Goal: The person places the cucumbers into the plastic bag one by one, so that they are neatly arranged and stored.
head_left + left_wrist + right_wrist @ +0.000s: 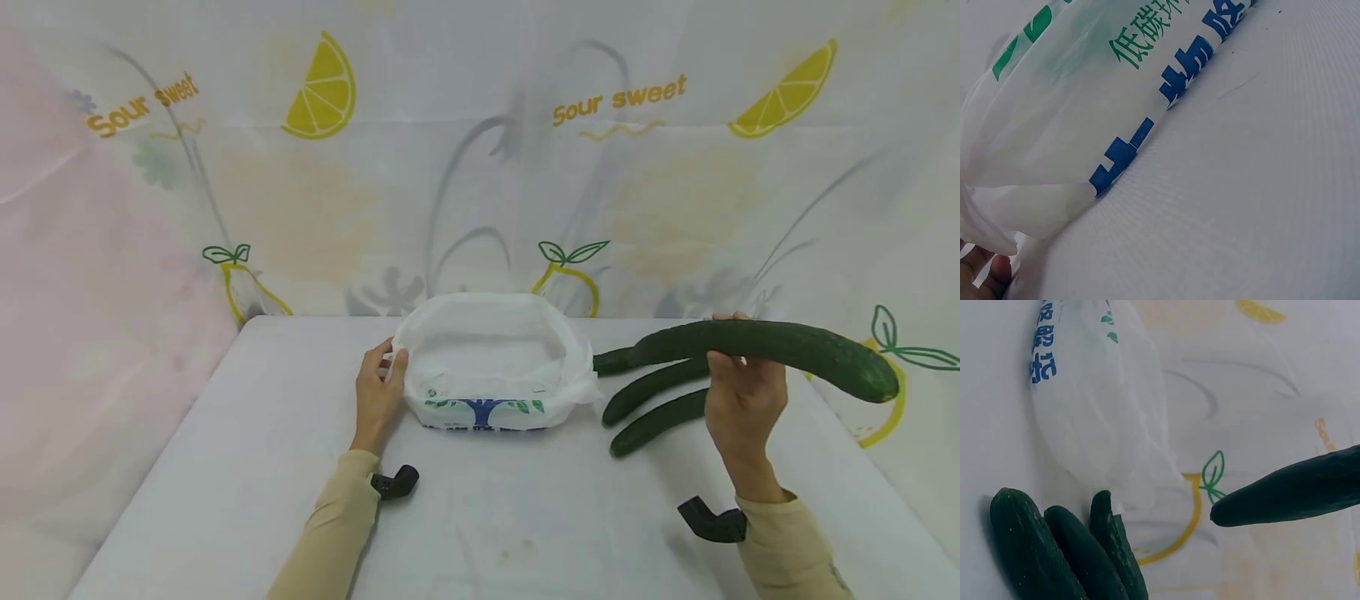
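A white plastic bag [487, 414] with blue and green print stands on the table, its mouth spread wide and facing up. At the bag's left rim, my left hand [378, 396] pinches the edge between thumb and fingers; only its fingertips [999, 270] show in the left wrist view. My right hand [746, 408] grips a long dark green cucumber [817, 346] around its middle, raised above the table. Under and left of that hand lie more cucumbers [652, 423], side by side to the right of the bag. The right wrist view shows the held cucumber's end [1285, 494] apart from the bag.
The table [247, 500] has a white cover. Behind it hangs a pale curtain [465, 167] printed with lemons and words. A small black device is strapped at each wrist, over beige sleeves [330, 525].
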A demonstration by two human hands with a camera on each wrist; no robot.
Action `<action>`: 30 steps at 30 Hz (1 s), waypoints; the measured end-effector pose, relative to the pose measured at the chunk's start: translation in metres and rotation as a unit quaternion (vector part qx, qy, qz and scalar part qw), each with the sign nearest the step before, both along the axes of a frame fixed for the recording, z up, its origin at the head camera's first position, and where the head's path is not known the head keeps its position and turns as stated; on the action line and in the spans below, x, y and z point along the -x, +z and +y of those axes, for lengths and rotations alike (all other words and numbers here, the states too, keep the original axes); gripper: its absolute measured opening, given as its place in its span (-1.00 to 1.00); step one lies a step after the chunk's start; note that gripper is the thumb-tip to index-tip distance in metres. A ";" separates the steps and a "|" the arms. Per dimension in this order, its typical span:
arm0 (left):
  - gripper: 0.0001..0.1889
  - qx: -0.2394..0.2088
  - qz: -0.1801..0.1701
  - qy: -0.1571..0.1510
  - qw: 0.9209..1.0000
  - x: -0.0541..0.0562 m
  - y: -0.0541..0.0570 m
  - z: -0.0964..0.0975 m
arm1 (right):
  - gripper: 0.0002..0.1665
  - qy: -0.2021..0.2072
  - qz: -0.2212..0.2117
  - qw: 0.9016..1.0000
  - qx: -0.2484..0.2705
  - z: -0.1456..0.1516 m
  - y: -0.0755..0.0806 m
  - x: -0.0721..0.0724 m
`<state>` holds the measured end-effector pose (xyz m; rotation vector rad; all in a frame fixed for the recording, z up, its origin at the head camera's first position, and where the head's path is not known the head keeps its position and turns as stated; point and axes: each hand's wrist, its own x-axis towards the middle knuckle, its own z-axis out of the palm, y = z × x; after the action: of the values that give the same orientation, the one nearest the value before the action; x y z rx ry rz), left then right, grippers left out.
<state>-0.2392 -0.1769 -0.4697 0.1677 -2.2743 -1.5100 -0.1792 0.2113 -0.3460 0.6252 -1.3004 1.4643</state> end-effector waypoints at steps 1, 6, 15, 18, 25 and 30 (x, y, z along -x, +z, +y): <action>-0.54 -0.001 0.002 0.000 1.000 0.000 0.000 0.001 | -0.53 0.007 0.001 1.000 0.000 -0.002 0.001 0.001; -0.54 -0.002 0.005 -0.005 1.000 0.001 0.002 0.004 | -0.53 0.073 0.015 0.997 0.006 -0.012 0.002 0.005; -0.52 0.005 -0.003 -0.003 1.000 -0.003 0.004 0.001 | -0.52 0.102 -0.007 0.994 -0.032 -0.036 -0.013 0.008; -0.52 0.004 -0.003 -0.005 1.000 -0.003 0.005 0.002 | -0.57 0.101 -0.021 0.993 -0.048 -0.042 -0.017 0.010; -0.51 0.005 -0.008 -0.004 1.000 -0.002 0.004 0.001 | -0.58 0.093 -0.055 0.987 -0.118 -0.051 -0.031 0.020; -0.51 0.003 -0.004 -0.004 1.000 -0.001 0.003 0.001 | -0.60 0.053 -0.082 0.976 -0.194 -0.055 -0.037 0.027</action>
<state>-0.2378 -0.1754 -0.4670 0.1637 -2.2873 -1.5080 -0.2062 0.1566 -0.3831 0.8535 -1.7271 1.3779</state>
